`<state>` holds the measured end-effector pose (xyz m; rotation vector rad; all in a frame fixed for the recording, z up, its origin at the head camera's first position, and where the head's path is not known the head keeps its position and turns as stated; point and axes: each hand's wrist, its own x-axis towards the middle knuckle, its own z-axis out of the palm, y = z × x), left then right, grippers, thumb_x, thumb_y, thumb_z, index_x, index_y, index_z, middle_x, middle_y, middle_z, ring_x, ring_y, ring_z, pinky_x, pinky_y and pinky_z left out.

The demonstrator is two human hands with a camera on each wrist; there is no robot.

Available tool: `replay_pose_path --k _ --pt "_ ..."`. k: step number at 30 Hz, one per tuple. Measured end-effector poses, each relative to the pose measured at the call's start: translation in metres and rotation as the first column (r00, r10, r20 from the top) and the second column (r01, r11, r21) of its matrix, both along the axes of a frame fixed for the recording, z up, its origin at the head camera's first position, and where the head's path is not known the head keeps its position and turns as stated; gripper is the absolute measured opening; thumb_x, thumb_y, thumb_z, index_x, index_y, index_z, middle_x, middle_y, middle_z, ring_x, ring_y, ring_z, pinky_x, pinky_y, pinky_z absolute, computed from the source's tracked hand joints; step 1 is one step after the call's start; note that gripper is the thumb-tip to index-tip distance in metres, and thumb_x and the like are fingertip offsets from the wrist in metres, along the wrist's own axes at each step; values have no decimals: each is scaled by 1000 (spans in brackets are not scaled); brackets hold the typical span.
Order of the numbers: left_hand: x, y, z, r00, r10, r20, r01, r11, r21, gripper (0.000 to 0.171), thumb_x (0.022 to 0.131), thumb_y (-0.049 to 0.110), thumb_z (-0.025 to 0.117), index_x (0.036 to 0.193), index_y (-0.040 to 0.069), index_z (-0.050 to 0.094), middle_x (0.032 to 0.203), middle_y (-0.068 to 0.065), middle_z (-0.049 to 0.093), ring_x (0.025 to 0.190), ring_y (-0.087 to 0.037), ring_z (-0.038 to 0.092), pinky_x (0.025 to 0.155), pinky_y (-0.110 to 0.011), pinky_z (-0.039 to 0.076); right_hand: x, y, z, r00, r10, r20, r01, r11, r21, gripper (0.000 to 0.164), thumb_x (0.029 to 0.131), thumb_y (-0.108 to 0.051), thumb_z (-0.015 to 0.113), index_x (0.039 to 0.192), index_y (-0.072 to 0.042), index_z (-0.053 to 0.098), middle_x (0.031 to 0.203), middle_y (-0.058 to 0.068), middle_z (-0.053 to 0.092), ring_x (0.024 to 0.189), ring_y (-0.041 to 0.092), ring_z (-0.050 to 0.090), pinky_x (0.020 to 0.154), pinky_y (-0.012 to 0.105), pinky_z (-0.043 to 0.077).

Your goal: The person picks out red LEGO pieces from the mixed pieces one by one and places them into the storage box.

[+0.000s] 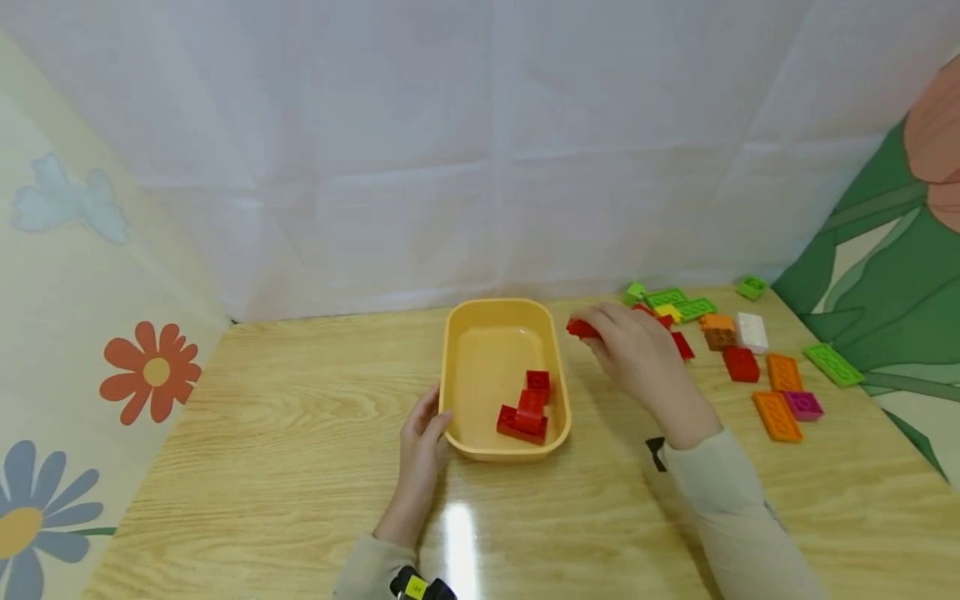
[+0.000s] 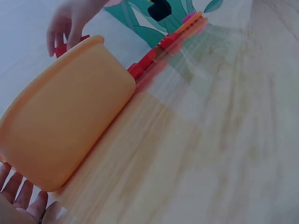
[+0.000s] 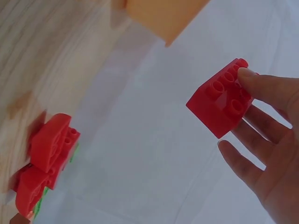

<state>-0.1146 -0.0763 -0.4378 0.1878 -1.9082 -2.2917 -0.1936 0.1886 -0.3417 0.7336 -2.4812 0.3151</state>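
Note:
My right hand (image 1: 633, 354) pinches a red toy brick (image 3: 217, 100) between thumb and fingers. It is raised just beyond the right rim of a yellow plastic tub (image 1: 465, 367); in the right wrist view the brick's studs show. Several red bricks (image 1: 531, 408) lie inside the tub, toward its near right corner. My left hand (image 1: 422, 442) holds the tub's near left side, thumb at the rim and fingers along the outer wall. In the left wrist view its fingertips (image 2: 23, 191) touch the outside of the tub.
Loose bricks spread over the right of the wooden table (image 1: 300, 433): red (image 1: 741, 364), orange (image 1: 777, 416), a white one (image 1: 752, 332), a magenta one (image 1: 804, 406) and green plates (image 1: 834, 364). Behind stands a white cloth (image 1: 375, 167); patterned panels flank both sides.

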Motion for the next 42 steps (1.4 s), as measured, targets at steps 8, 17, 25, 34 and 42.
replay_pose_path --k 8,17,25,34,42 --pt "0 -1 1 1000 -7 -10 7 1000 2 47 90 3 49 136 -6 44 141 -27 47 127 -28 44 97 -17 44 10 -11 9 999 49 -15 -49 999 0 34 77 -12 72 110 -8 66 104 14 72 95 32 63 83 50 56" --pt "0 -1 1 1000 -9 -15 9 1000 16 47 90 3 49 136 -6 43 140 -28 47 126 -30 44 93 -14 45 24 -26 18 994 104 -29 -103 994 26 35 77 -17 72 111 -11 66 106 11 71 94 29 64 82 48 57" --pt "0 -1 1 1000 -1 -5 1 1000 21 47 90 2 49 136 -7 43 139 -29 47 125 -29 45 93 -13 45 33 -43 17 986 160 -33 -157 984 79 41 74 -14 75 114 -10 66 107 11 72 98 28 63 89 48 54" --pt "0 -1 1 1000 -13 -5 13 999 38 47 90 2 48 136 -5 44 140 -27 48 124 -29 46 92 -15 46 42 -62 12 970 227 -81 -213 964 159 38 74 -16 75 111 -12 68 105 9 73 94 23 64 85 41 57" --pt "0 -2 2 1000 -10 5 9 999 32 47 90 2 48 136 -4 44 140 -25 48 125 -27 46 95 -17 44 46 -74 5 954 279 -109 -257 950 179 33 76 -18 74 108 -13 68 99 6 74 88 21 65 79 38 58"
